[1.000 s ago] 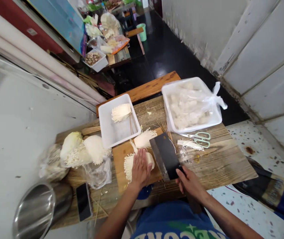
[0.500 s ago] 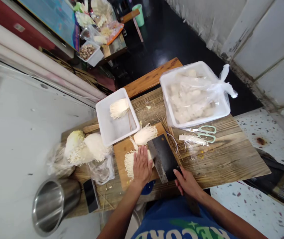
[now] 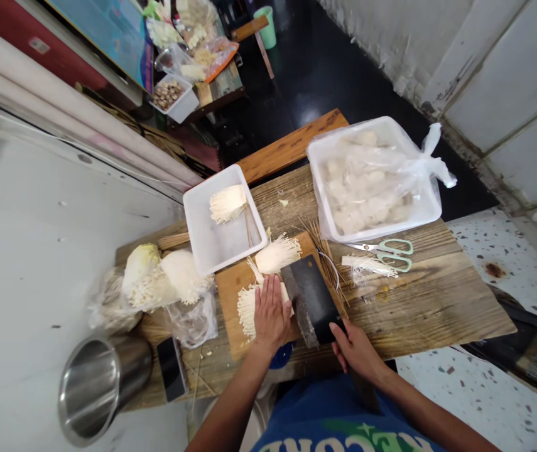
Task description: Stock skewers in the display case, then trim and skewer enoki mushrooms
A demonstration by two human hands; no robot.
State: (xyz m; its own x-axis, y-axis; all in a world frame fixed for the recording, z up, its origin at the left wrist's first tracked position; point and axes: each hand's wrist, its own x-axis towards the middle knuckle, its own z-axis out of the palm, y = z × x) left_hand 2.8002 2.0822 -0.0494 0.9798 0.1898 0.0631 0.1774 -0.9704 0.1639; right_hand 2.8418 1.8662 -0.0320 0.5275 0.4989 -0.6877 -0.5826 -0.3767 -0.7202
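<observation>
My left hand [image 3: 272, 316] lies flat, fingers stretched out, on a bunch of enoki mushrooms [image 3: 247, 311] on the wooden cutting board [image 3: 230, 285]. My right hand [image 3: 357, 348] is closed round the handle end of a dark, broad-bladed cleaver [image 3: 313, 298]. Its blade lies tilted over the board's right side, close beside the bunch under my left fingers. Whether the edge touches the mushrooms I cannot tell. A second enoki bunch [image 3: 277, 253] rests on the board just beyond my left hand.
Behind the board stands a white tub [image 3: 223, 248] holding an enoki bunch and sticks. A bagged white tub [image 3: 374, 229], green-handled scissors [image 3: 395, 247] and thin sticks [image 3: 327, 251] are on the right. Leftward are a cabbage [image 3: 141, 263], a phone [image 3: 172, 369] and a steel pot [image 3: 103, 383].
The whole view has shifted very slightly. Both hands, the cleaver and the mushrooms keep practically the same places relative to each other.
</observation>
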